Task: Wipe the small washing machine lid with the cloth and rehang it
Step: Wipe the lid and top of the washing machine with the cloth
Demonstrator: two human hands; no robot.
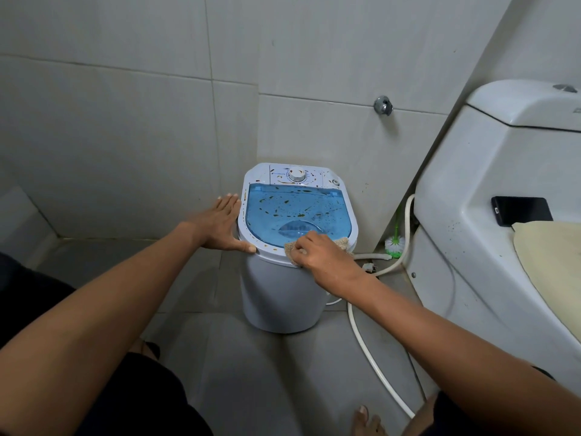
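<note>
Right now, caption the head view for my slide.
Left hand steadies the washer; right hand presses cloth on the speckled blue lid.

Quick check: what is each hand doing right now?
Left hand: open, flat against the washing machine rim.
Right hand: fingers curled, gripping the cloth on the lid.

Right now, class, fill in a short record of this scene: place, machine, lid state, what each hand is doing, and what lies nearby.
Place: tiled bathroom corner
Machine: small white washing machine on the floor
Lid: blue see-through lid, closed, flecked with brown and yellow bits
Left hand: left hand flat against the machine's left rim, steadying it
Right hand: right hand presses a beige cloth on the front rim
Nearby: toilet at right with a black phone on it; white hose on the floor
</note>
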